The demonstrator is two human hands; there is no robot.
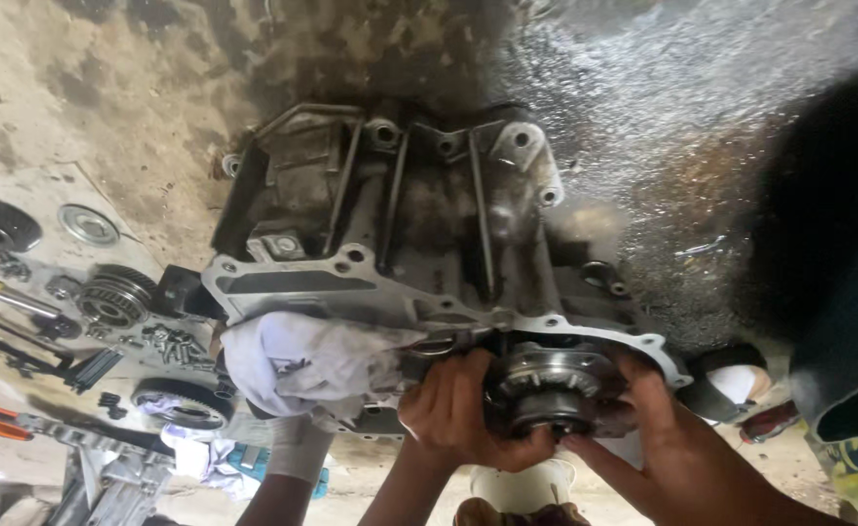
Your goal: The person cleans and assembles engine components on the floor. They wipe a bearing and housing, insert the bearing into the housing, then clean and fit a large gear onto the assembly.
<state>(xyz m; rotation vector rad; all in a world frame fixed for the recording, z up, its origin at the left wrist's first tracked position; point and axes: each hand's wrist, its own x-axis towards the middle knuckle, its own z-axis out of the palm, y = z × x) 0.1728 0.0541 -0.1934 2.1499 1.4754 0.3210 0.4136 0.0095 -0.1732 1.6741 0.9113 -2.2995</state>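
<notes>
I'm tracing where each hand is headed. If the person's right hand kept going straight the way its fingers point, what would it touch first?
The right hand points up and left, and its fingers already lie against the round metal hub at the lower end of the grey engine casing. So it would meet the hub first, though depth is hard to judge.

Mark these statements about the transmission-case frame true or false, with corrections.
1. Both bare hands grip the round hub at the case's lower edge. True: left hand and right hand hold the round metal hub.
2. The gloved hand belongs to a co-worker. True: a white-gloved hand presses on the grey metal case.
3. The loose gears lie right of the case. False: the gears lie left of it on the floor.
4. The floor is clean and dry. False: the concrete floor looks oil-stained and wet.
</notes>
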